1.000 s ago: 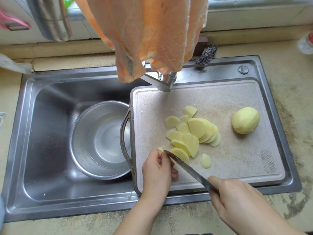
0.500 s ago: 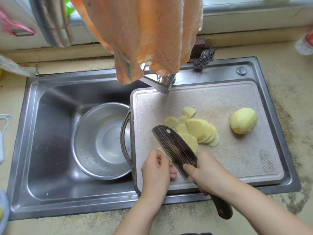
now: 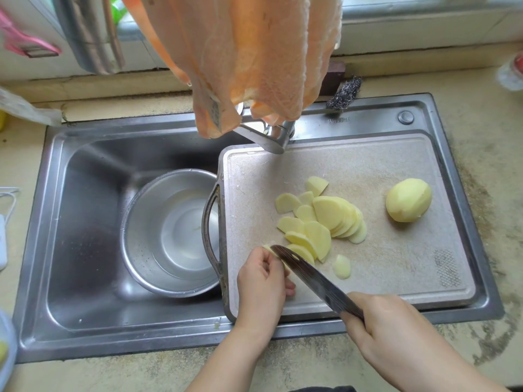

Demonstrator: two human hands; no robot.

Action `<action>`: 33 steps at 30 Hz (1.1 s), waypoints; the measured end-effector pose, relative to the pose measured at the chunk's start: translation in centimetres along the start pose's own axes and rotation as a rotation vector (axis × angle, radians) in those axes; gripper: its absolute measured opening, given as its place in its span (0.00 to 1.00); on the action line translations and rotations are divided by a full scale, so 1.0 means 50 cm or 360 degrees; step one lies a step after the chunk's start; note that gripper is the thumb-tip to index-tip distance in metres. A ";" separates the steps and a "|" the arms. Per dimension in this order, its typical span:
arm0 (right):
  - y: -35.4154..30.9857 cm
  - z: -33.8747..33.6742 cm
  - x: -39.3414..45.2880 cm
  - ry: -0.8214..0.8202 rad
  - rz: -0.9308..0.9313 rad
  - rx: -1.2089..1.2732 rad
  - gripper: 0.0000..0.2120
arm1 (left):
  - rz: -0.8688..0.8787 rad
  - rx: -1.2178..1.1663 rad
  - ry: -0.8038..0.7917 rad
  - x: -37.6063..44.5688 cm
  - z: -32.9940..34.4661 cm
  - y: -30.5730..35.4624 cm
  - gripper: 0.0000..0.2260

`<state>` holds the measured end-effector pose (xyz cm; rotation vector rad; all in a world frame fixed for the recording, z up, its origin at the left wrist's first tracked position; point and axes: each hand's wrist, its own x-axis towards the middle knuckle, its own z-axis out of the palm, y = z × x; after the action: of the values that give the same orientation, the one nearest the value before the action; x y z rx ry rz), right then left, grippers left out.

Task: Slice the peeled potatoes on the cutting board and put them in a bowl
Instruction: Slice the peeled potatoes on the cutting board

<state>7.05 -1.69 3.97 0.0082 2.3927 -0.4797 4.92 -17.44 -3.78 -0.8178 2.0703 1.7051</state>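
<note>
A beige cutting board lies across the right half of the sink. Several pale yellow potato slices are heaped at its middle, and one small slice lies apart. A whole peeled potato sits at the board's right. My left hand pinches a small potato end piece at the board's front left. My right hand grips the handle of a dark cleaver, whose blade rests edge-down against that piece. A steel bowl stands in the sink basin, left of the board.
An orange towel hangs over the tap above the board's back edge. A steel scourer lies behind the sink. The steel sink is set in a stained beige counter. A pink object hangs at the far left.
The cleaver, held flat over the slices half a second ago, has swung back to edge-down against the piece in my left hand. My right hand has moved back toward the front right.
</note>
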 end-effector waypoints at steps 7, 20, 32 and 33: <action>-0.008 -0.008 0.003 -0.0069 0.0025 -0.0008 0.15 | 0.0039 0.0000 -0.0015 -0.001 -0.001 0.002 0.10; -0.023 -0.005 0.016 -0.0013 0.0026 -0.0124 0.14 | 0.0050 -0.0023 -0.0018 0.002 0.002 0.000 0.11; -0.040 0.005 0.033 0.0031 -0.0022 -0.0211 0.14 | 0.0068 -0.0026 0.0018 0.004 0.005 0.000 0.11; -0.040 0.005 0.035 0.0028 -0.0015 -0.0216 0.14 | 0.0070 -0.0028 0.0017 0.003 0.006 0.001 0.11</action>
<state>5.62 -3.84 3.37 -0.0599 2.4388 -0.3222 4.74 -17.19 -3.90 -0.7944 2.0980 1.7475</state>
